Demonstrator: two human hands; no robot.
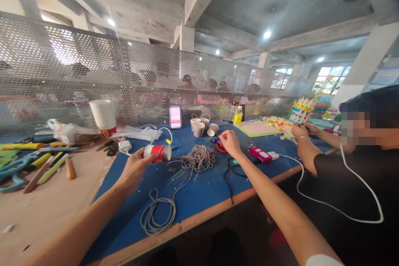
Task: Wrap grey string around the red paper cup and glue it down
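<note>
My left hand (134, 167) grips a small paper cup (158, 152) with a red band, held on its side above the blue table (199, 191). Grey cord is wound round the cup and runs down to a tangled pile of cord (198, 158) and a loose coil (158, 214) near the front edge. My right hand (230, 142) reaches forward, fingers curled down onto red-handled scissors (220, 147) lying on the table.
Several paper cups (201, 126) and a phone (175, 116) stand at the back. A stack of white cups (102, 116), tools and markers (46, 162) lie left. A pink device (260, 154) lies right. A co-worker (358, 162) sits at right by coloured paper crafts.
</note>
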